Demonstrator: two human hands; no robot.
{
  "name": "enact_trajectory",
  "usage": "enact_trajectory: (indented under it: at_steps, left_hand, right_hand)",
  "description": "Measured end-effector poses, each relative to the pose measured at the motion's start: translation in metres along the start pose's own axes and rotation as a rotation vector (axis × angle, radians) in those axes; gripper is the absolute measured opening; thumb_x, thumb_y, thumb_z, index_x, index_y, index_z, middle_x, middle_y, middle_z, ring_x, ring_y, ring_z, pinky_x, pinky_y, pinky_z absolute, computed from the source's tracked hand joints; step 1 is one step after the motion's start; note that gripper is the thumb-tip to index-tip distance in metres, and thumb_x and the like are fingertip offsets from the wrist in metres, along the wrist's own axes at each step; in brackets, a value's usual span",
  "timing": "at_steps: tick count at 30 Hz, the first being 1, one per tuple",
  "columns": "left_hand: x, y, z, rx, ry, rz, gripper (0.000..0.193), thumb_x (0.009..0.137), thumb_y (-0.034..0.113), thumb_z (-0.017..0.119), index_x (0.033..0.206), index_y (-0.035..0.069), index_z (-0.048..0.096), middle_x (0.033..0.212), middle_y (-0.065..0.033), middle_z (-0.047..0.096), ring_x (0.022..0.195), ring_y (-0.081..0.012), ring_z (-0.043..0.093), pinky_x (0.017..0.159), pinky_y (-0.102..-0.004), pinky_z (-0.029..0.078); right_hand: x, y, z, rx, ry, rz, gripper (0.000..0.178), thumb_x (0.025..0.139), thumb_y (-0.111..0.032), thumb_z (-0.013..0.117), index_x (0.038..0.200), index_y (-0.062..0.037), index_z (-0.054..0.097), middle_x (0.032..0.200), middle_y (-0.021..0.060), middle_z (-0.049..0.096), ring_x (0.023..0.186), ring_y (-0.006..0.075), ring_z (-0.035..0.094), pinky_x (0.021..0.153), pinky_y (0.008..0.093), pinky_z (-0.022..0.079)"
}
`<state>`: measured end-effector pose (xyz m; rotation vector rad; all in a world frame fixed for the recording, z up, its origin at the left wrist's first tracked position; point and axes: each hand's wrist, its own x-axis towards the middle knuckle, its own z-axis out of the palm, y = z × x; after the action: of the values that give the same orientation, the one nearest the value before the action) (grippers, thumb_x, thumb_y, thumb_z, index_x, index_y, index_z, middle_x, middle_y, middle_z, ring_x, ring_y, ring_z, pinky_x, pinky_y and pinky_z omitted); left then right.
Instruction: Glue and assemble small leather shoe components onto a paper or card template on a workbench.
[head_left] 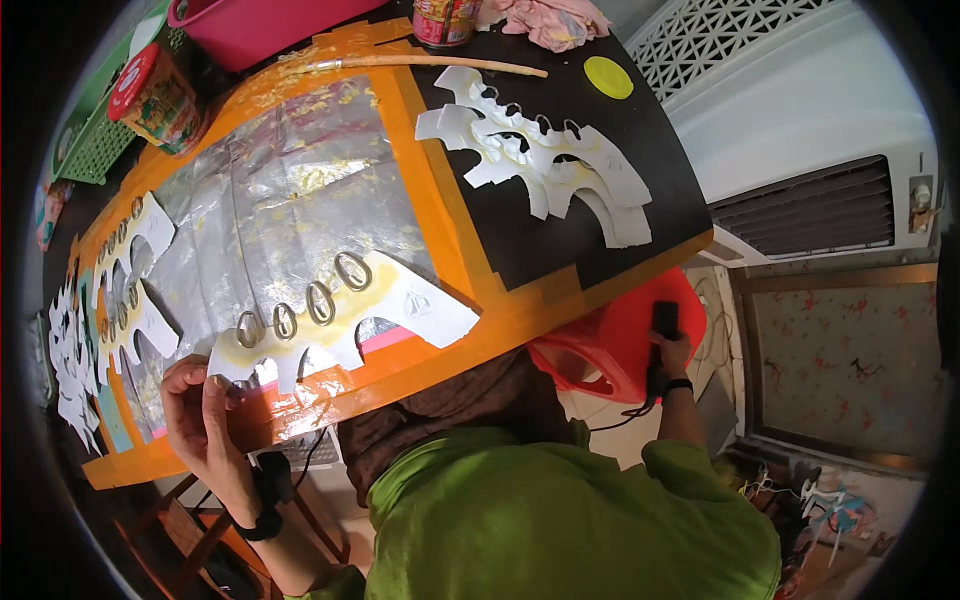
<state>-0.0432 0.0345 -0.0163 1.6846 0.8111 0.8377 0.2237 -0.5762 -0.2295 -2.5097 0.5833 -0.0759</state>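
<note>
My left hand (204, 425) is at the near left edge of the table, thumb and fingers closed on the left end of a white cut-out piece (390, 298). That piece has scalloped edges, a yellowish smear and several oval metal rings standing along it. It lies partly over the silver sheet (290, 190) and its orange tape border (440, 190). Down at my right side, beside a red plastic stool (620, 345), my right hand (672, 355) grips a small black device (665, 318). A dark cable hangs just below that hand.
Similar white pieces lie at the far right (540, 150) and left (140, 320). A long-handled brush (430, 62), yellow lid (608, 77), printed can (445, 20), red-lidded tub (155, 100), pink basin (260, 25) and green basket (105, 140) line the back. A white appliance (800, 130) stands right.
</note>
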Motion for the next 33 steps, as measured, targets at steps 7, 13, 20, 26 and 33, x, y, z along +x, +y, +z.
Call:
enact_trajectory:
  at_steps: [7, 13, 20, 26, 33]
  left_hand:
    - [0.000, -0.004, -0.008, -0.047, -0.006, -0.024, 0.009, 0.099, 0.007, 0.061, 0.105, 0.001, 0.059, 0.110, -0.0072, 0.060, 0.085, -0.0111, 0.052, 0.074, -0.0250, 0.044]
    - [-0.001, 0.006, -0.004, -0.065, -0.013, -0.019, 0.028, 0.100, 0.015, 0.061, 0.123, 0.000, 0.055, 0.122, -0.0111, 0.060, 0.099, -0.0152, 0.059, 0.080, -0.0261, 0.047]
    - [-0.006, -0.001, -0.008, 0.001, -0.102, 0.069, 0.036, 0.101, 0.016, 0.060, 0.131, -0.001, 0.051, 0.124, -0.0115, 0.059, 0.108, -0.0164, 0.058, 0.093, -0.0278, 0.045]
    - [-0.001, -0.006, 0.002, -0.025, -0.125, -0.031, 0.033, 0.102, 0.013, 0.061, 0.131, -0.001, 0.053, 0.127, -0.0093, 0.059, 0.116, -0.0175, 0.054, 0.101, -0.0303, 0.041]
    - [-0.004, -0.007, -0.013, -0.105, -0.115, 0.077, 0.034, 0.097, 0.001, 0.063, 0.129, -0.001, 0.052, 0.121, -0.0090, 0.060, 0.106, -0.0141, 0.057, 0.097, -0.0292, 0.045]
  right_hand:
    - [-0.002, -0.007, 0.004, -0.077, -0.230, 0.062, 0.079, 0.065, -0.035, 0.091, 0.126, 0.0049, 0.062, 0.120, 0.0221, 0.069, 0.105, 0.0329, 0.068, 0.086, 0.0411, 0.054]
    - [-0.076, -0.040, 0.035, -0.094, -0.087, -0.720, 0.056, 0.081, -0.028, 0.083, 0.126, -0.0030, 0.061, 0.122, 0.0199, 0.062, 0.114, 0.0389, 0.060, 0.095, 0.0485, 0.049]
    - [-0.222, -0.272, 0.008, 0.434, -0.578, -1.644, 0.031, 0.079, -0.013, 0.078, 0.109, -0.0134, 0.072, 0.098, 0.0023, 0.066, 0.092, 0.0200, 0.067, 0.070, 0.0328, 0.055]
    - [-0.277, -0.394, 0.003, 0.870, -0.683, -1.873, 0.023, 0.085, -0.014, 0.066, 0.104, -0.0022, 0.067, 0.106, 0.0093, 0.062, 0.092, 0.0242, 0.064, 0.074, 0.0340, 0.056]
    - [-0.333, -0.462, 0.030, 1.086, -0.786, -1.671, 0.047, 0.083, -0.004, 0.067, 0.128, 0.0049, 0.054, 0.124, 0.0191, 0.051, 0.113, 0.0342, 0.058, 0.092, 0.0452, 0.052]
